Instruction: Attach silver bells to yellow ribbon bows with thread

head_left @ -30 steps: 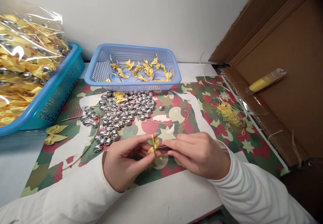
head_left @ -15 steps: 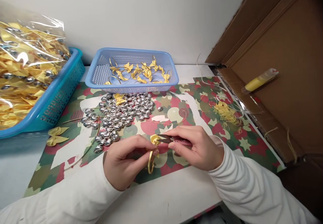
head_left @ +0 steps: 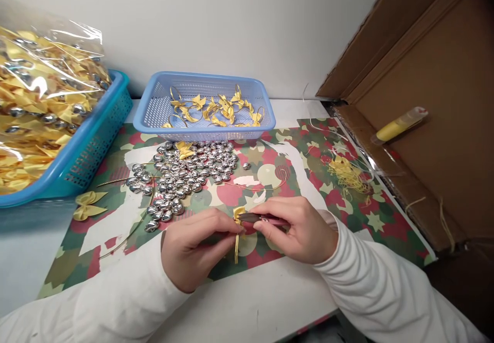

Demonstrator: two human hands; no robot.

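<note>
My left hand [head_left: 195, 247] pinches a gold wire ring [head_left: 236, 253] with a yellow ribbon bow [head_left: 239, 211] at its top. The ring hangs edge-on below my fingertips. In my right hand [head_left: 303, 229] is a pair of small snips [head_left: 251, 217] with dark blades and reddish handles, mostly covered by my fingers. Its tips touch or nearly touch the base of the bow; whether they grip anything is too small to tell. Silver bells [head_left: 181, 183] lie heaped beyond my left hand, with a loose yellow bow [head_left: 184, 150] on top.
A blue basket [head_left: 204, 135] with bow rings stands at the back. At left, a teal basket [head_left: 104, 132] bears a clear bag [head_left: 50, 90] of bows and bells. Another bow [head_left: 89, 205] lies left. Yellow thread scraps [head_left: 349, 178] lie right, near a cardboard wall [head_left: 436, 85].
The ring has turned from a visible loop to nearly edge-on. The snips' tips have come closer together and moved slightly left and down, against the bow's base.
</note>
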